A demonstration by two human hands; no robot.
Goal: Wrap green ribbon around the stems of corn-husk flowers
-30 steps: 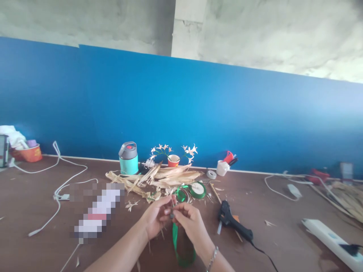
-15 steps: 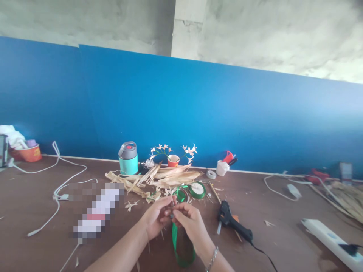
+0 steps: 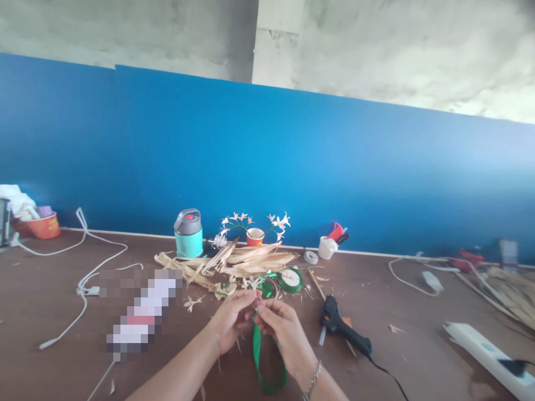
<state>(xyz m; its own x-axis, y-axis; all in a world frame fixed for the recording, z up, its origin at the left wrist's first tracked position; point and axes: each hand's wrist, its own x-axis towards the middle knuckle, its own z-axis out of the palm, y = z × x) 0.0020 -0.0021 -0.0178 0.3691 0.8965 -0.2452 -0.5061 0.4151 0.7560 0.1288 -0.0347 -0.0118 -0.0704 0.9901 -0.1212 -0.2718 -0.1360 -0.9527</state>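
Note:
My left hand [image 3: 230,322] and my right hand [image 3: 281,329] meet low in the middle over the brown table [image 3: 54,312]. Both are closed in a pinch. Between the fingertips is a thin stem with small pale husk flowers [image 3: 252,284] at its top. My right hand also pinches a green ribbon [image 3: 259,356], which hangs down in a loop below the hands. The ribbon's roll [image 3: 291,279] lies just beyond the hands.
A pile of dried husks [image 3: 234,262], a teal flask [image 3: 189,233] and a cup of finished flowers [image 3: 255,236] stand behind. A black glue gun [image 3: 343,327] lies right of my hands. White cables [image 3: 90,273] run at left; a power strip [image 3: 485,351] lies at right.
Both hands have shifted very slightly up and left with the stem and ribbon. Nothing else has moved.

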